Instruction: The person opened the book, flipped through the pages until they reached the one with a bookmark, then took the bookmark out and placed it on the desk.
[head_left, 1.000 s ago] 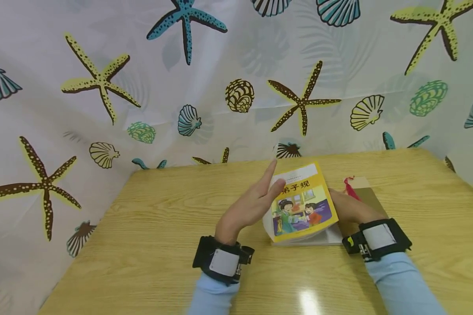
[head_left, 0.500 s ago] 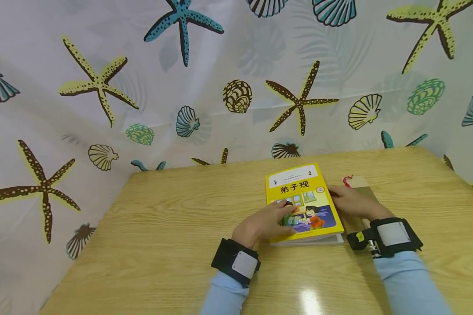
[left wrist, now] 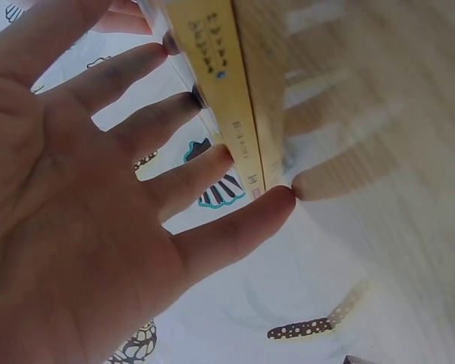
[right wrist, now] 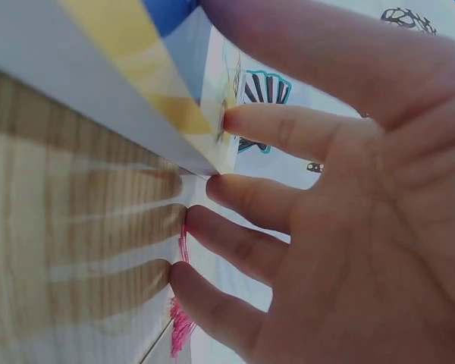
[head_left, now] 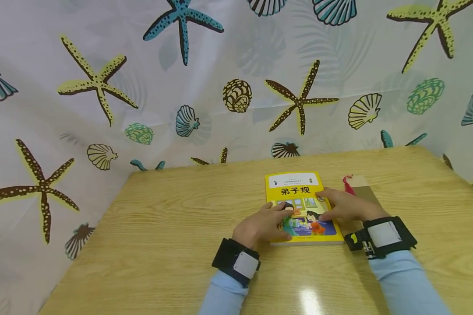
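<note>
A yellow picture-covered book [head_left: 299,192] lies closed and flat on the wooden table. My left hand [head_left: 260,225] rests at its left side, fingertips over the cover's lower left. In the left wrist view the spine [left wrist: 220,91] faces that hand, with extended fingers [left wrist: 189,178] touching along it. My right hand [head_left: 344,205] is at the book's right edge, thumb and a fingertip on the cover. In the right wrist view its lower fingers [right wrist: 227,296] reach down to the tabletop beside the page edges. Neither hand has its fingers curled round the book.
Right of the book lies a flat brown and cream item [head_left: 364,192] with a red tassel [head_left: 348,186], partly hidden by my right hand. The wooden table [head_left: 173,227] runs back to a white cloth [head_left: 213,87] printed with starfish and shells.
The cover, earlier raised, has settled flat. My left hand came down from above onto the book's left side. My right hand moved left from beside the book onto its right edge.
</note>
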Demonstrator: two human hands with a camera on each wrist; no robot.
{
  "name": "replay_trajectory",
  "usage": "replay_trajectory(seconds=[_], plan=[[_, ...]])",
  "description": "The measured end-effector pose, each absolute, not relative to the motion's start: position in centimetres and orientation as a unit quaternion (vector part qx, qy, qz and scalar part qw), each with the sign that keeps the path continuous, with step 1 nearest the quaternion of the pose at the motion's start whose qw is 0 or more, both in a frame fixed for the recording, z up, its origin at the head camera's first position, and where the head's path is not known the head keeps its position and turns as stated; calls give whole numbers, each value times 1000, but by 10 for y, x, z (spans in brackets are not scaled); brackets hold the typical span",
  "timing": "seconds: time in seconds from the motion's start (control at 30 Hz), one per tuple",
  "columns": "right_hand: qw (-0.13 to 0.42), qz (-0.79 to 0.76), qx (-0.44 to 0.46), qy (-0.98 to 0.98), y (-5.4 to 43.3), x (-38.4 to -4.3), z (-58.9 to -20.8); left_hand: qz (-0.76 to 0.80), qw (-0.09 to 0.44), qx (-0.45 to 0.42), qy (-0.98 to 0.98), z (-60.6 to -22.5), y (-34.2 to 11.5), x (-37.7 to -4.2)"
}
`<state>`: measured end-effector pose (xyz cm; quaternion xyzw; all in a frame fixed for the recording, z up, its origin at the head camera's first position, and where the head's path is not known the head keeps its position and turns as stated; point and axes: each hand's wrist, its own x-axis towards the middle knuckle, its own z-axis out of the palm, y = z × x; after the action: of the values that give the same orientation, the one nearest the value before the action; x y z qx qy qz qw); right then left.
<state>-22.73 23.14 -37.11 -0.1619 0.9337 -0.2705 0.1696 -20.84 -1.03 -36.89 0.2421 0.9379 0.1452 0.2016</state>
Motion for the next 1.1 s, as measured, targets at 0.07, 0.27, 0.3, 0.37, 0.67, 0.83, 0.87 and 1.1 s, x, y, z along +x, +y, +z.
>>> replay_trajectory(seconds=[0.07, 0.27, 0.3, 0.37, 0.67, 0.83, 0.87, 1.1], plan=[[171, -270, -161, 934, 230, -228, -371, 136, 198, 241, 940, -368, -9, -208], [172, -265, -162, 935, 227, -228, -370, 127, 198, 237, 943, -366, -9, -207], [169, -264, -162, 936, 226, -228, -370, 129, 198, 236, 943, -365, -10, -207], [166, -263, -165, 936, 226, -228, -370, 132, 197, 237, 942, -365, -10, -207], [179, -270, -178, 929, 224, -227, -368, 107, 177, 253, 945, -363, -11, -206], [177, -267, -178, 930, 223, -228, -369, 114, 182, 248, 945, -362, -10, -206], [176, -266, -179, 931, 223, -228, -370, 116, 183, 247, 944, -362, -10, -207], [178, -263, -176, 932, 222, -227, -368, 119, 185, 243, 945, -360, -10, -206]])
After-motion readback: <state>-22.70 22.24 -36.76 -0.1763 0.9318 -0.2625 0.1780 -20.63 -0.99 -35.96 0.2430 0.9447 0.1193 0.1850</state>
